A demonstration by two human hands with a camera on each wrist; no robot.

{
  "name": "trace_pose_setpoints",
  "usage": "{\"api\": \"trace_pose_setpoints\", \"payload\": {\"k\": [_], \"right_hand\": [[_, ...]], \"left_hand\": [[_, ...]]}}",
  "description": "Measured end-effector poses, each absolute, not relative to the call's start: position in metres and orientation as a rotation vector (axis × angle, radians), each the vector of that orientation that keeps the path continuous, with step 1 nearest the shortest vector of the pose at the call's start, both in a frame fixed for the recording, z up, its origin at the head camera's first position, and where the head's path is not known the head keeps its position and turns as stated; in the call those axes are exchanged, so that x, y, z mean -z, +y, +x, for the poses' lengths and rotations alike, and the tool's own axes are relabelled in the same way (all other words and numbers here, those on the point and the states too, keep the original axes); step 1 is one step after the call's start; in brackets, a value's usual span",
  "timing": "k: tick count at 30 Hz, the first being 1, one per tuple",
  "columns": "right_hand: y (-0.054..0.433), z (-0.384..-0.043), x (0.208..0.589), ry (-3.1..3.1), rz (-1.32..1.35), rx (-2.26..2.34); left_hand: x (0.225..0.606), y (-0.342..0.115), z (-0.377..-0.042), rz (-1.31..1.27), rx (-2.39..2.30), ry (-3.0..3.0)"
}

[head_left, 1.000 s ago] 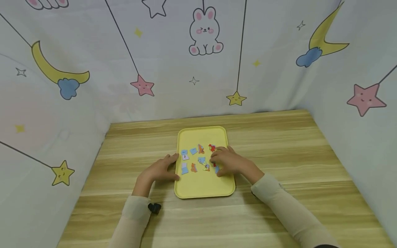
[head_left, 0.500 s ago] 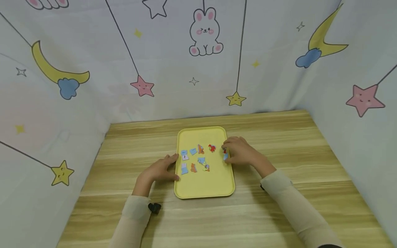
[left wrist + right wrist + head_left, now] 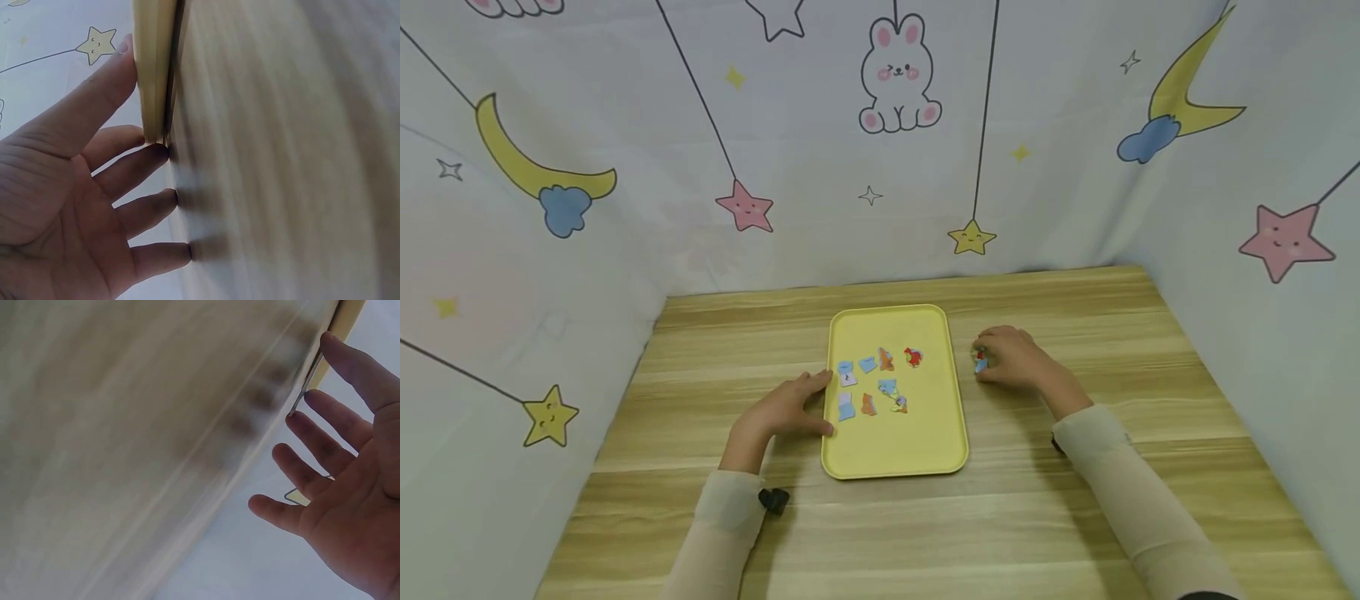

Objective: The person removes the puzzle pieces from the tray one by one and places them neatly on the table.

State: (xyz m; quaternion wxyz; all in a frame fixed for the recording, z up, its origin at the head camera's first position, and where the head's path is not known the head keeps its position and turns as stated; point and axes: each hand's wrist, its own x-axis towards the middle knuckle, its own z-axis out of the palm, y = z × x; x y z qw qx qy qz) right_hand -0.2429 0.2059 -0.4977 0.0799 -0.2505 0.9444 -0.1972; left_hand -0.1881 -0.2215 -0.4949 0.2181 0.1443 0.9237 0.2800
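Observation:
A yellow tray (image 3: 895, 446) lies on the wooden table with several small cardboard puzzle pieces (image 3: 846, 408) on it. At the tray's left side is my left hand (image 3: 782, 408), its thumb and some fingertips touching the rim and its fingers spread. My right hand (image 3: 1017, 358) is beyond the tray's right rim, just over the table. It pinches a puzzle piece (image 3: 980, 359) with blue and red on it between thumb and fingertips. In the right wrist view that piece (image 3: 305, 385) shows only as a thin edge; the other fingers are extended.
Among the pieces on the tray are a red one (image 3: 913, 357), orange ones (image 3: 886, 360) and blue ones (image 3: 868, 364). The wooden table (image 3: 1075, 500) extends on both sides. A white cloth (image 3: 805, 150) printed with stars, moons and a rabbit hangs behind and along the sides.
My right hand has carried the pinched puzzle piece rightward from the tray, over its right rim, to above the table. The left hand has stayed at the tray's left side.

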Motion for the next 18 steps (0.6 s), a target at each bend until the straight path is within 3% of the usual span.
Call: {"api": "trace_pose_setpoints", "payload": {"k": [18], "right_hand": [[0.197,-0.249,0.496,2.791,-0.806,0.595]], "left_hand": [[0.493,-0.219,-0.188,0.407,-0.760,2.557]]}}
